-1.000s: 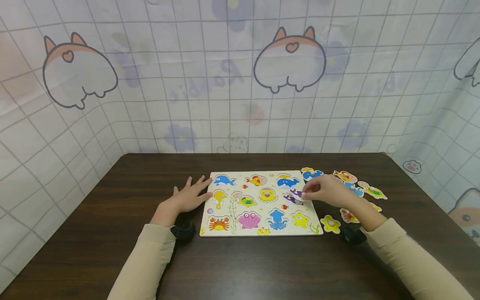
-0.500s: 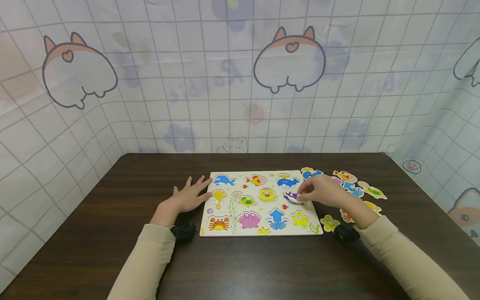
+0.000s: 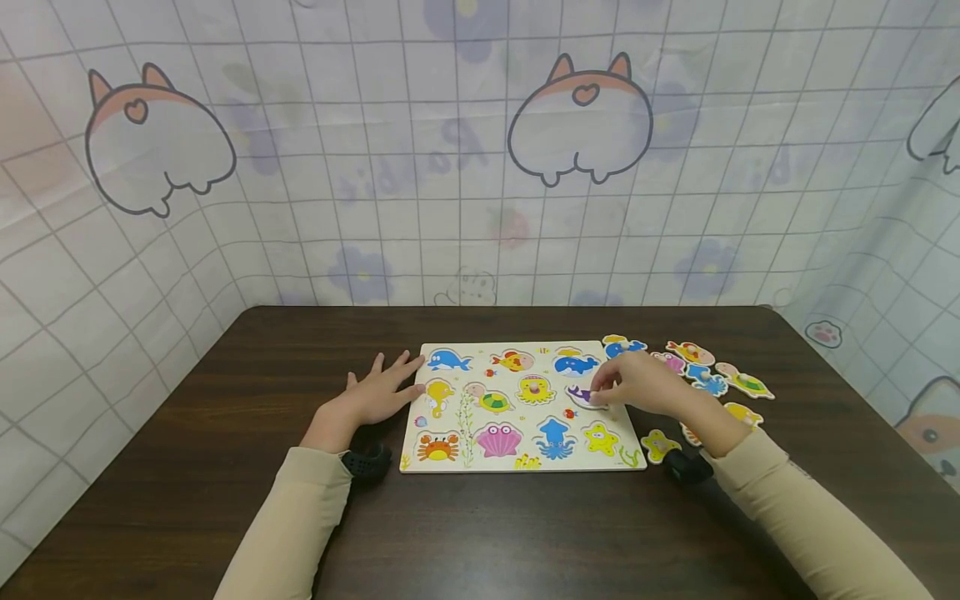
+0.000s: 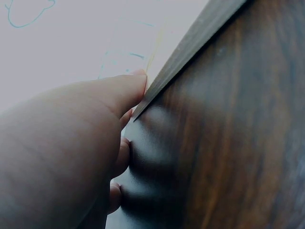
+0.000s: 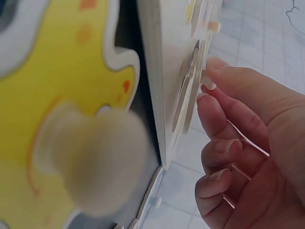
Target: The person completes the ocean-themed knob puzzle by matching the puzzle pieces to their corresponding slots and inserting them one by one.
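Note:
A pale wooden puzzle board [image 3: 525, 412] printed with sea animals lies flat on the table. My right hand [image 3: 645, 382] pinches the small knob of a purple sea-animal puzzle piece [image 3: 577, 393] between thumb and fingertips, over the purple picture near the board's right edge. In the right wrist view the piece [image 5: 194, 90] sits slightly raised from the board's face, partly overlapping its recess. My left hand [image 3: 371, 400] rests at the board's left edge, fingers spread, fingertips touching the edge. A yellow octopus piece [image 3: 535, 389] with a knob sits in the board.
Several loose knobbed pieces lie right of the board, including a star [image 3: 660, 447], a turtle [image 3: 745, 381], a blue whale [image 3: 622, 347] and a red-and-yellow fish [image 3: 690, 353]. The right forearm covers some of them. A patterned cloth wall [image 3: 480, 233] stands behind the dark table [image 3: 480, 533].
The right hand has moved slightly left and lowered the purple piece, which now lines up more closely with its printed picture. The left hand has stayed in place.

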`<state>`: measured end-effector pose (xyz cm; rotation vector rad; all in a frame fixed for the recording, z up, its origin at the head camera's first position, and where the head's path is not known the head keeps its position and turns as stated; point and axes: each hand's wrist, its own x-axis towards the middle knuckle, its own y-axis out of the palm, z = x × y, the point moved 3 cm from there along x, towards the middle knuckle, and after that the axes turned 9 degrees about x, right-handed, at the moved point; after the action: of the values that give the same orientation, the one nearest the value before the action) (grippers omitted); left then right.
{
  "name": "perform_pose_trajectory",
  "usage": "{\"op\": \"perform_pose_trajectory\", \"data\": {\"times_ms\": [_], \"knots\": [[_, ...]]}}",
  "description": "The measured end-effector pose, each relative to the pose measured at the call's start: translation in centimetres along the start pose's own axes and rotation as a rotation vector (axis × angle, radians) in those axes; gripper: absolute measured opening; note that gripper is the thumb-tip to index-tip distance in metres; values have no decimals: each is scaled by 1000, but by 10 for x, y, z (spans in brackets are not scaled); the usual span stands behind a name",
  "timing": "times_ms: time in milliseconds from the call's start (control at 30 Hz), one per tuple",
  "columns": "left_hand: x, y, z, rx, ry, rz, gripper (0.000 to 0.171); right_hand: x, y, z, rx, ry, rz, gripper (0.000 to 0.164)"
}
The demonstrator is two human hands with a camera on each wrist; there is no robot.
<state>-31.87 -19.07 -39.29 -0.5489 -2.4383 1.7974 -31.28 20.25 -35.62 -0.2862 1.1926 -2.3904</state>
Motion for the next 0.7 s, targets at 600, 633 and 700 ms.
{"op": "perform_pose_trajectory", "data": {"times_ms": [600,633,700], "knots": [[0,0,0,16,-9,-5,68,4,2,2,-41,50,22,9],[0,0,0,14,-10,-5,68,4,2,2,-42,49,24,9],[0,0,0,12,-10,-5,68,4,2,2,-46,49,26,9]]}}
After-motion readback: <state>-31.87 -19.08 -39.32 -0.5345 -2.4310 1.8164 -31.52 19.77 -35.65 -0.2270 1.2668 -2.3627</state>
